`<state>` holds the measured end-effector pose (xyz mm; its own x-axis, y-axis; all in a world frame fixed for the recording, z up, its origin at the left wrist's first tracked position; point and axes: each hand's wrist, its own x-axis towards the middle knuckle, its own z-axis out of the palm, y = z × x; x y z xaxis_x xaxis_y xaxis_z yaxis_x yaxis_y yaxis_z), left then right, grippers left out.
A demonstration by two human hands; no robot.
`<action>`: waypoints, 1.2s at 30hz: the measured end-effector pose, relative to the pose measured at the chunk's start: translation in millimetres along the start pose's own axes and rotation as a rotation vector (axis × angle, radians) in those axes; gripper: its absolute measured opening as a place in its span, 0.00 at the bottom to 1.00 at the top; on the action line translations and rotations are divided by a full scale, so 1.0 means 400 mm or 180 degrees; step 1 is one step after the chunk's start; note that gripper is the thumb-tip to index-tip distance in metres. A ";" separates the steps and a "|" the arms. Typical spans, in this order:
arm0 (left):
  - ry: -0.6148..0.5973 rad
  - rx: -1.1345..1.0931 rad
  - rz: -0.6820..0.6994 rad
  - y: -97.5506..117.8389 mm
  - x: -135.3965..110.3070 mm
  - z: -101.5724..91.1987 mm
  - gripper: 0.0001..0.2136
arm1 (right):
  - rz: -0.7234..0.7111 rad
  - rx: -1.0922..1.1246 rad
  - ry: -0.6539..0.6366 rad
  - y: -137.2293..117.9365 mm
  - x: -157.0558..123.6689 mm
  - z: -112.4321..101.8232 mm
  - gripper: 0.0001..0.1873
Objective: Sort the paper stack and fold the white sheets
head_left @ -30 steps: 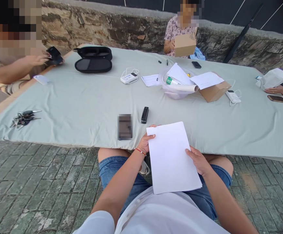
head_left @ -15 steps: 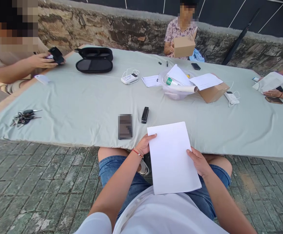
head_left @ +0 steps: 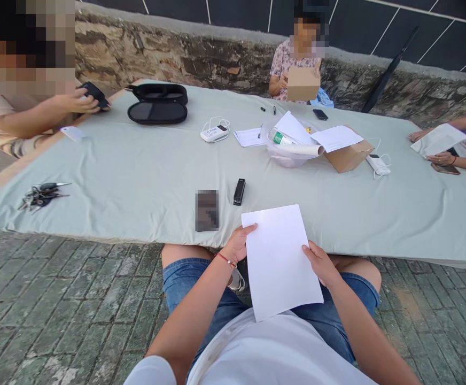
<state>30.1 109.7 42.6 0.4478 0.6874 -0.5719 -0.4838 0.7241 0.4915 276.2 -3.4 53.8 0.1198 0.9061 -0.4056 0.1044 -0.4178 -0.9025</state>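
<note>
Between my two hands is a stack of white paper [head_left: 281, 262], blank on its upper face, held over my lap with its far end above the table edge. My left hand [head_left: 239, 243] pinches the left side, thumb on top and fingers hidden beneath. On the right side, my right hand [head_left: 320, 262] grips the paper the same way. Just beyond the sheets lies a black stapler [head_left: 239, 192] on the cloth. To its left is a dark, blurred-out rectangular object [head_left: 207, 210].
Keys [head_left: 43, 195] lie at the left of the cloth-covered table [head_left: 145, 176]. An open black case [head_left: 157, 104], a white device with a cord [head_left: 215, 132], a clear bowl [head_left: 293, 156] and a cardboard box [head_left: 349, 156] stand farther back. Several people sit around, their hands occupied.
The paper has tilted and shifted slightly left, my right hand moving with it. The person at right has moved their paper a little. My view has shifted slightly.
</note>
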 end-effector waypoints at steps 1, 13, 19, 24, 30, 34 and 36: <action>0.0017 0.0010 -0.0034 -0.001 0.003 0.000 0.19 | 0.0087 0.0120 -0.0050 0.003 0.003 0.000 0.23; -0.0146 -0.0018 -0.0286 0.007 0.033 -0.026 0.18 | 0.0242 0.0924 -0.0393 0.005 -0.003 0.027 0.22; -0.0333 -0.0238 -0.0498 0.015 0.039 -0.056 0.17 | 0.0441 0.1147 -0.0506 0.003 -0.043 0.041 0.25; -0.0240 -0.0118 -0.0481 0.015 0.024 -0.047 0.16 | 0.0418 0.1080 -0.0553 0.012 -0.069 0.046 0.26; 0.0114 0.0217 -0.0156 -0.051 -0.053 -0.050 0.14 | 0.0243 0.0897 -0.0371 0.028 -0.084 0.043 0.25; 0.0372 0.0051 0.0136 -0.104 -0.086 -0.055 0.14 | -0.0138 0.0127 -0.0220 0.019 -0.099 0.033 0.25; 0.0416 -0.0038 0.0316 -0.117 -0.089 -0.053 0.14 | -0.0289 -0.0113 -0.0197 0.009 -0.105 0.026 0.26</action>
<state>20.7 50.2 26.1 0.2960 0.7417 -0.6018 -0.5300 0.6517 0.5425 261.1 -42.4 66.1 0.0472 0.9423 -0.3315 0.1471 -0.3348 -0.9307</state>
